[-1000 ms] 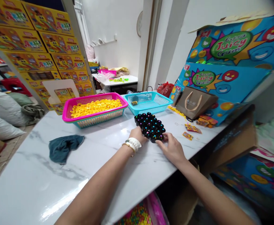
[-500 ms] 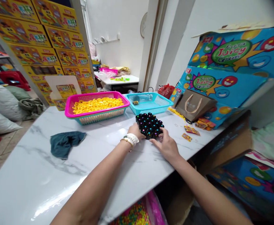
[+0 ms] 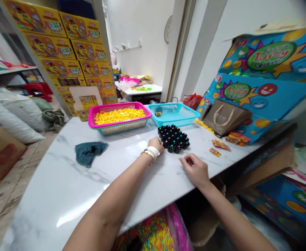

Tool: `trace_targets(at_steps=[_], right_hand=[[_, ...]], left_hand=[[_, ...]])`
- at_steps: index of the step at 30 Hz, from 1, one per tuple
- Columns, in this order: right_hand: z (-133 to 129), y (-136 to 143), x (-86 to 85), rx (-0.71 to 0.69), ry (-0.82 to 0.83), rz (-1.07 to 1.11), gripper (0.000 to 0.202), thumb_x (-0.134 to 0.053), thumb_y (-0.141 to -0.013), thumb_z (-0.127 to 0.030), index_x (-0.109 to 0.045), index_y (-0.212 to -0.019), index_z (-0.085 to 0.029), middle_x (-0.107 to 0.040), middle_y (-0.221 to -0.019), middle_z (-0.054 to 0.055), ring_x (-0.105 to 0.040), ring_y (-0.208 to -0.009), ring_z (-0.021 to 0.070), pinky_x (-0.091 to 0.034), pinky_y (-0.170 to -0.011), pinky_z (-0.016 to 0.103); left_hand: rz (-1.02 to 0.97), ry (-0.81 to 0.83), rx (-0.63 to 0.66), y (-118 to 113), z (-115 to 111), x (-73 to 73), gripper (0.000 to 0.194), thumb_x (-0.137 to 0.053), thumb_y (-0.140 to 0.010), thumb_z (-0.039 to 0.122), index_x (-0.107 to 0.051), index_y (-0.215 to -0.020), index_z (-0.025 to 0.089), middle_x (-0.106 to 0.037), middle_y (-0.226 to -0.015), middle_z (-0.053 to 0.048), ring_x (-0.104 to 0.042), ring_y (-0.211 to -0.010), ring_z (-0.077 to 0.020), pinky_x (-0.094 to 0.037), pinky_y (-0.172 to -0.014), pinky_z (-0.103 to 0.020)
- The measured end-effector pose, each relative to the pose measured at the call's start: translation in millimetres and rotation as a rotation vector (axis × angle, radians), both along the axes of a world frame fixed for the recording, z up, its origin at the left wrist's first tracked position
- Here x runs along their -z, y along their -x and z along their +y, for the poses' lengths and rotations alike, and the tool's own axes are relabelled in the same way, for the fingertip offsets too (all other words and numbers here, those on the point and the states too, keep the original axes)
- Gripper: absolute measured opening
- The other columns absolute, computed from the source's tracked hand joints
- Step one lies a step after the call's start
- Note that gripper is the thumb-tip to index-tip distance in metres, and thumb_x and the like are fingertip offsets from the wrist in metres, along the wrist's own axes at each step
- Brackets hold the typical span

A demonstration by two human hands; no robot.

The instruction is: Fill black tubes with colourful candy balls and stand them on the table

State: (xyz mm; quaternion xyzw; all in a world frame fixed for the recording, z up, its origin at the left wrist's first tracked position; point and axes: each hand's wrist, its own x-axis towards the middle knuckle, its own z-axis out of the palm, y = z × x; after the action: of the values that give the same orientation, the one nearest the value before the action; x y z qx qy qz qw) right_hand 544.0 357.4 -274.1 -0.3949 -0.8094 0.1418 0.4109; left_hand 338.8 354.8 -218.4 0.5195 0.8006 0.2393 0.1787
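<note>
We see the black caps (image 3: 173, 138) on the counter (image 3: 61, 188), beside the left hand (image 3: 156, 144), its closure untellable, and beyond the loosely parted right hand (image 3: 194, 169); we judge them light, stiff, slick, best pinched by their sides.

Right of me, upper blue panel (image 3: 303, 47): "Extra Juicy Gum" in green bubble, "Juicy" in red. Same three words, smaller, I read on lower blue panel (image 3: 281, 108) beneath. Small red logos at left corners of both, too tiny for me. Left of me, stacked yellow cartons (image 3: 51, 48): Chinese characters in mixed colours, exclamation mark at end; last character I take as 杯, others unclear. Brown paper bag (image 3: 238, 116): faint print, can't read. Small packets (image 3: 221, 144): lettering too small.
</note>
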Motion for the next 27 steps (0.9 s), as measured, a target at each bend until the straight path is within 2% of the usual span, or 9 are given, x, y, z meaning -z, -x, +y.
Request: trace_targets(at_steps=[3,5,7,10,13,16,18,21,27], right_hand=[[-54,-29,4.7,-0.197,0.013,-0.016,0.019,-0.061,-0.086,-0.035,-0.059,-0.074,-0.021,-0.061,-0.065,-0.001,-0.056,-0.058,0.0127,-0.045,-0.060,0.025],[-89,-49,8.4,-0.389,0.027,-0.090,0.013,-0.063,-0.085,-0.027,-0.060,-0.075,-0.021,-0.063,-0.066,-0.001,-0.056,-0.059,0.0125,-0.045,-0.061,0.025],[-117,-66,13.9,-0.523,0.053,-0.153,0.006,-0.063,-0.085,-0.022,-0.062,-0.079,-0.021,-0.065,-0.069,0.000,-0.057,-0.062,0.0127,-0.046,-0.063,0.026],[-144,-82,27.4,-0.633,0.124,-0.278,0.006,-0.059,-0.088,-0.020,-0.065,-0.090,-0.020,-0.069,-0.079,0.003,-0.060,-0.073,0.0148,-0.049,-0.072,0.028],[-156,-84,41.4,-0.814,0.188,-0.499,0.017,-0.054,-0.091,-0.027,-0.067,-0.100,-0.019,-0.070,-0.092,0.007,-0.061,-0.087,0.0190,-0.050,-0.081,0.033],[-158,-76,49.2,-0.894,0.194,-0.687,0.023,-0.051,-0.093,-0.031,-0.068,-0.103,-0.019,-0.069,-0.097,0.009,-0.060,-0.094,0.0215,-0.049,-0.085,0.035],[-156,-70,51.0,-0.883,0.174,-0.781,0.024,-0.049,-0.094,-0.030,-0.068,-0.102,-0.018,-0.069,-0.098,0.010,-0.060,-0.094,0.0222,-0.049,-0.086,0.035],[-156,-64,50.6,-0.939,0.151,-0.896,0.022,-0.052,-0.091,-0.029,-0.069,-0.100,-0.019,-0.069,-0.095,0.009,-0.059,-0.092,0.0233,-0.047,-0.086,0.037],[-163,-56,41.9,-1.110,0.155,-1.024,0.018,-0.061,-0.080,-0.017,-0.068,-0.097,-0.019,-0.068,-0.092,0.007,-0.059,-0.090,0.0215,-0.045,-0.082,0.033]], left_hand=[[-0.028,0.078,0.003,-3,-27,-5.0,0.024,-0.063,-0.079,0.020,-0.063,-0.101,0.012,-0.071,-0.099,-0.011,-0.066,-0.097,-0.0213,-0.049,-0.087,-0.029],[-0.075,0.124,0.033,-6,-62,-8.0,0.028,-0.063,-0.082,0.028,-0.061,-0.105,0.014,-0.070,-0.096,-0.007,-0.065,-0.094,-0.0185,-0.048,-0.087,-0.028],[-0.072,0.089,0.172,-11,-114,-11.1,0.028,-0.066,-0.081,0.036,-0.062,-0.100,0.015,-0.068,-0.094,-0.005,-0.064,-0.089,-0.0173,-0.048,-0.085,-0.028],[-0.075,0.039,0.350,-33,-216,-9.9,0.019,-0.055,-0.088,0.035,-0.061,-0.096,0.019,-0.065,-0.086,-0.003,-0.061,-0.079,-0.0154,-0.048,-0.078,-0.029],[-0.139,0.127,0.457,-64,-313,13.5,0.020,-0.048,-0.094,0.034,-0.059,-0.099,0.019,-0.063,-0.090,-0.005,-0.059,-0.078,-0.0154,-0.048,-0.068,-0.028],[-0.146,0.188,0.434,-84,-374,50.4,0.021,-0.047,-0.095,0.036,-0.061,-0.096,0.020,-0.063,-0.089,-0.005,-0.058,-0.081,-0.0164,-0.048,-0.073,-0.029],[-0.092,0.135,0.408,-87,-392,68.5,0.023,-0.050,-0.094,0.039,-0.062,-0.098,0.020,-0.064,-0.095,-0.007,-0.056,-0.089,-0.0190,-0.047,-0.082,-0.033],[-0.068,0.039,0.430,-85,-402,79.1,0.025,-0.054,-0.091,0.040,-0.061,-0.104,0.020,-0.064,-0.105,-0.009,-0.053,-0.099,-0.0217,-0.044,-0.090,-0.036],[-0.094,0.129,0.276,-89,-386,60.0,0.026,-0.053,-0.091,0.041,-0.065,-0.084,0.019,-0.063,-0.083,-0.006,-0.055,-0.082,-0.0198,-0.047,-0.077,-0.034]])
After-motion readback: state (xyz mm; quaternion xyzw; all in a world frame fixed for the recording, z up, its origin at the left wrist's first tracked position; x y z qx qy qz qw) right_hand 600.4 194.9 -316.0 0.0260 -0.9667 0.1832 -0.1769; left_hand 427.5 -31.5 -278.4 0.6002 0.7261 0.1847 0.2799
